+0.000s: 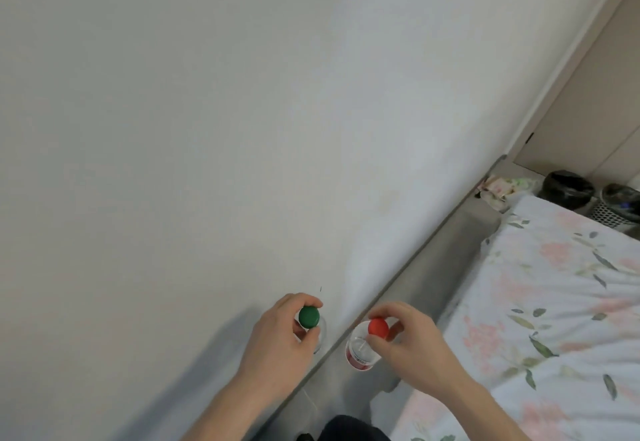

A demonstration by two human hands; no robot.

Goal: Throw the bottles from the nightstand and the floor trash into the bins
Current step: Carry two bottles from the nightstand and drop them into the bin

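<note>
Bedroom, view tilted hard: white wall (207, 111) fills everything from 9 to 12 o'clock, grey padded headboard (450, 267) runs diagonally, floral bed sheet (554, 302) at 3 to 4 o'clock. Nightstand not in view.

Left to right: my left hand (280, 340) at 6 o'clock, fingers and thumb pinching the neck of the green-capped bottle (309, 317), clear body hanging below and mostly hidden. Just beside it at 5 o'clock, my right hand (408, 343) pinches the red-capped bottle (363, 347) at the cap, red-and-white label showing underneath. Both forearms come up from the bottom edge, wrists slightly bent, bottles hanging free.

Progress, my read: both bottles are in hand but not binned. Two black-lined bins (568, 189) sit at 2 o'clock beyond the far bed end, well apart from the hands. Floor trash (495, 189), looks like crumpled wrappers, lies near them and is untouched. So the carry, the drop and the floor pickup are all left.
</note>
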